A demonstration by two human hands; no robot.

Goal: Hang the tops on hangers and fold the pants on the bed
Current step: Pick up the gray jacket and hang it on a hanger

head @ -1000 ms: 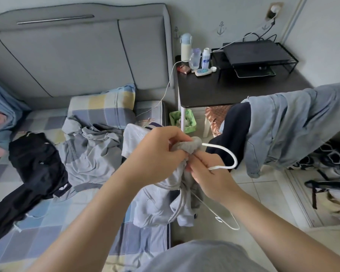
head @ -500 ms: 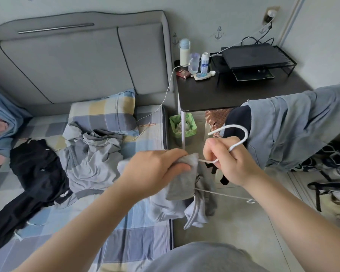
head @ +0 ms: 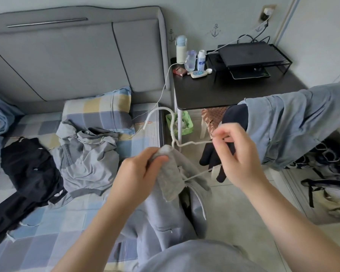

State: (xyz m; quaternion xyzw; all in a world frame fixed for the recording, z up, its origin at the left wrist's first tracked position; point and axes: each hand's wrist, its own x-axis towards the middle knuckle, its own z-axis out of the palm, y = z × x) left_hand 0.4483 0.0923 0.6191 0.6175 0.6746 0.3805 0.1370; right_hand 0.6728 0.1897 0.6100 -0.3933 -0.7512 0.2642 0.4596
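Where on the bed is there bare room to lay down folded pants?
Bare sheet lies on your side of the black pants and the grey pile. From there up to the pillow it is crowded.

Bed (head: pixel 57 232) carries pillow (head: pixel 98 112), grey top (head: pixel 86 161), black garment (head: pixel 28 173)

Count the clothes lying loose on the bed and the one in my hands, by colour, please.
Black: 1, the black garment on the bed.
Grey: 2, the grey heap on the bed, counted as one, and the grey top gripped by the left hand.
Total: 3.
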